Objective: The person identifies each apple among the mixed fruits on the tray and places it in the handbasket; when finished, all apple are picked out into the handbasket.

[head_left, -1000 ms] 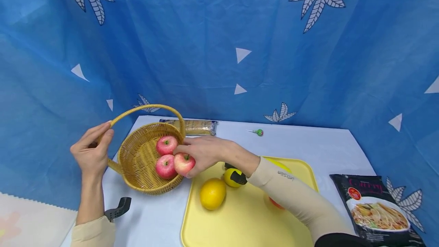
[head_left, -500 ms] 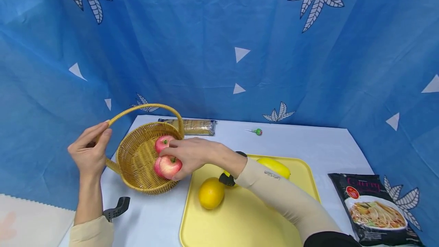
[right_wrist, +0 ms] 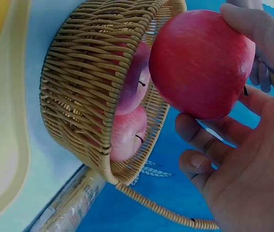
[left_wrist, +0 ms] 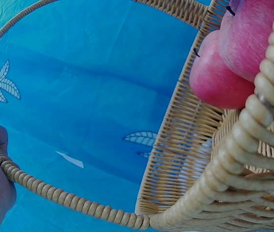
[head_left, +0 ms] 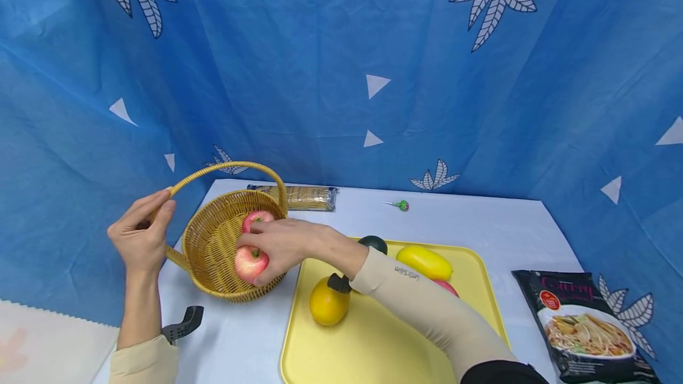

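Note:
A wicker basket (head_left: 205,248) stands on the left of the table, its handle (head_left: 235,165) arched over it. My left hand (head_left: 140,233) grips the left side of that handle. Above the basket's opening, toward its right side, my right hand (head_left: 283,245) holds a red apple (head_left: 251,264) between thumb and fingers. The right wrist view shows this apple (right_wrist: 202,65) above the rim, apart from two apples inside, a lower one (right_wrist: 129,133) and an upper one (right_wrist: 136,79). In the head view one of these, a pink apple (head_left: 257,218), shows behind my fingers; the other is hidden.
A yellow tray (head_left: 373,348) lies right of the basket. On it are an orange-yellow round fruit (head_left: 328,304), a dark round thing (head_left: 373,244), a long yellow fruit (head_left: 425,262) and a partly hidden red fruit (head_left: 446,286). Around stand a noodle pack (head_left: 312,197), a lollipop (head_left: 401,205) and a black food packet (head_left: 584,325).
My right hand has moved left with the apple, from the basket's right rim to over its opening. More of the tray's fruit shows behind the arm. My left hand keeps its grip.

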### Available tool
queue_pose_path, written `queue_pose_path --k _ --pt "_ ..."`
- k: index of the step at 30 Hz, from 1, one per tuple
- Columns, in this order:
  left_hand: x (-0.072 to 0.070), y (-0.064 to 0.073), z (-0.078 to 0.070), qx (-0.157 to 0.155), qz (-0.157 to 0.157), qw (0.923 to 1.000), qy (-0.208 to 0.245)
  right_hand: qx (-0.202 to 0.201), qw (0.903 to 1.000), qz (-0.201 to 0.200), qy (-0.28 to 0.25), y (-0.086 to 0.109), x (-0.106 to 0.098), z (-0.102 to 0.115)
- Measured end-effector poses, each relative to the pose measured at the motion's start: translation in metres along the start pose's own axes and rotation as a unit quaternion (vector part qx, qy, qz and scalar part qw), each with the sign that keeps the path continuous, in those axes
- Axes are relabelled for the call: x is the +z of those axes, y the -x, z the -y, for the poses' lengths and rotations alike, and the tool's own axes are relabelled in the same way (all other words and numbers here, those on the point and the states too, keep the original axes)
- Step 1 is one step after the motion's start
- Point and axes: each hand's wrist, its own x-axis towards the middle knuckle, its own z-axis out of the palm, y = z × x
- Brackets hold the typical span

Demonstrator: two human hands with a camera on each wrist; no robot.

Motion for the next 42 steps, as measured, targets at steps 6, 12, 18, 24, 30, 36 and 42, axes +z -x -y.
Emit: queue_pose_path --k 6,12,18,24,30,36,42 --pt "0.0 0.001 0.001 -0.002 -0.003 1.0 0.003 0.012 0.9998 0.006 -0.014 -0.009 0.002 0.004" --pt "0.0 0.001 0.0 -0.002 -0.002 0.9999 0.01 0.019 0.9995 0.022 -0.01 -0.019 0.005 0.01" --pt "0.002 0.001 -0.001 -0.002 -0.004 0.9996 0.027 0.012 0.9993 0.034 -0.011 -0.028 0.01 0.015" --pt "0.002 0.001 -0.001 -0.002 -0.004 0.9994 0.034 0.029 0.9987 0.042 -0.005 -0.032 0.015 0.019" --pt "0.002 0.001 -0.003 -0.005 -0.005 0.9997 0.024 0.041 0.9982 0.043 -0.001 -0.036 0.018 0.022" --pt "0.002 0.002 -0.002 -0.004 -0.004 0.9998 0.018 0.045 0.9979 0.047 -0.002 -0.04 0.02 0.024" --pt "0.002 0.002 -0.002 -0.003 -0.007 0.9997 0.022 0.059 0.9966 0.057 -0.008 -0.041 0.02 0.026"
